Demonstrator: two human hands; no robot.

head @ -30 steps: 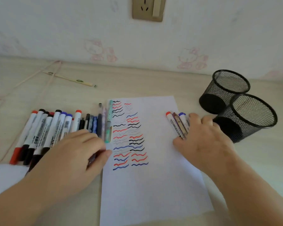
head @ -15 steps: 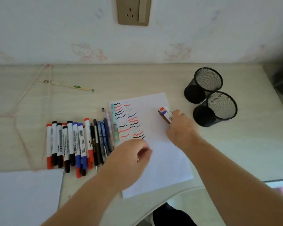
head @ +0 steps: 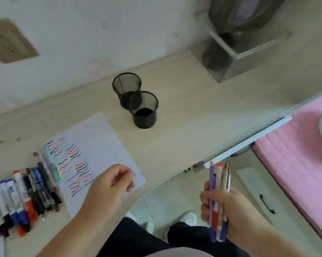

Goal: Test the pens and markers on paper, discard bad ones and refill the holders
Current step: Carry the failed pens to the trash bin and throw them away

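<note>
The right hand [head: 223, 206] is off the desk edge, above the floor, and its fingers are curled around a bundle of pens [head: 218, 199] that stands upright. The left hand [head: 112, 184] hangs over the near corner of the paper [head: 100, 141], fingers loosely curled, holding nothing. A row of markers [head: 17, 199] lies left of the paper. Further back, two mesh holders [head: 136, 101] stand touching each other on the desk [head: 184, 112].
</note>
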